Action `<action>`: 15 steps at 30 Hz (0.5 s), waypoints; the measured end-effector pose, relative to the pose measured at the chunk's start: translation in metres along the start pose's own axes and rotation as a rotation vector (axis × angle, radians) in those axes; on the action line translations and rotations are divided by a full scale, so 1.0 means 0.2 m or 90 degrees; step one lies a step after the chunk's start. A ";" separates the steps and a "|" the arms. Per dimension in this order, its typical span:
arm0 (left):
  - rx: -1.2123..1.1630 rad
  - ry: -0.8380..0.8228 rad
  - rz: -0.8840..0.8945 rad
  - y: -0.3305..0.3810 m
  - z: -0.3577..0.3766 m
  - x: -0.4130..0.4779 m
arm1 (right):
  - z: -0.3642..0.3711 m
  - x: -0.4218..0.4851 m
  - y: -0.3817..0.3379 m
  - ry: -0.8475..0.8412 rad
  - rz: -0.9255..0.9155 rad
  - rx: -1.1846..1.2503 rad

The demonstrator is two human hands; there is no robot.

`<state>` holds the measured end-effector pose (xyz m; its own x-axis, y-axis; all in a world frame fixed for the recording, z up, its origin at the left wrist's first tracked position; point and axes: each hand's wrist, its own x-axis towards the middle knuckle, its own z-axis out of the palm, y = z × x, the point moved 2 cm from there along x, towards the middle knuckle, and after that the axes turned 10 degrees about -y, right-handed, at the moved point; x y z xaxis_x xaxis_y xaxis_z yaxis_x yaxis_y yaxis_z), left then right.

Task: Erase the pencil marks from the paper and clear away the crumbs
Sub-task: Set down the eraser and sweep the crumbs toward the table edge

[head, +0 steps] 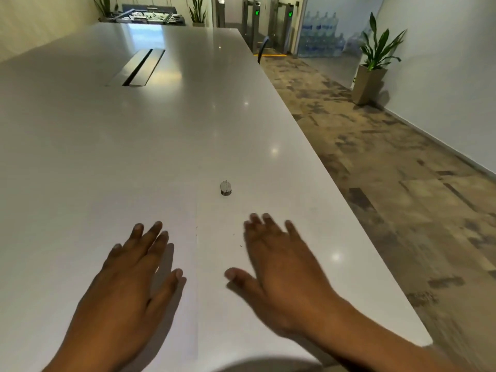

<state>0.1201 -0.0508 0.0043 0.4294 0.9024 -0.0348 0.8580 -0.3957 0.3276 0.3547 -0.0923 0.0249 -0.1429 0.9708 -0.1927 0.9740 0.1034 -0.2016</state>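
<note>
One head-worn view looks from just above the near end of the counter [134, 130], facing forward and down along its length. The wide lens bows the counter's edges and shrinks its far end toward the top of the picture. The camera sits close over the near end. The left grip [128, 285] and right grip [281, 277] loom large over the counter at the bottom, and both forearms run out of the lower edge. Right of the counter, the view takes in the floor [375, 170] and a wall [442, 76]. The lower right is smeared, so the counter's near corner can only roughly be placed.
</note>
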 end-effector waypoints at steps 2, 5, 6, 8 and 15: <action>-0.040 -0.024 -0.023 0.06 0.05 0.00 | 0.04 0.06 -0.09 -0.004 -0.077 0.005; -0.019 -0.035 -0.060 0.13 0.12 -0.01 | 0.09 0.14 -0.12 -0.024 -0.108 -0.029; -0.016 -0.032 -0.069 0.13 0.14 -0.01 | 0.10 0.14 -0.10 -0.036 -0.095 -0.040; -0.029 -0.005 -0.075 0.12 0.17 -0.01 | 0.08 0.09 0.00 -0.049 -0.034 -0.055; -0.021 0.008 -0.067 0.07 0.22 0.00 | -0.01 -0.01 0.09 -0.013 0.041 -0.038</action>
<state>0.1457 -0.0635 -0.0324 0.3330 0.9411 -0.0585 0.8883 -0.2922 0.3543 0.3738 -0.0923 0.0245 -0.0824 0.9714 -0.2226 0.9899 0.0540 -0.1309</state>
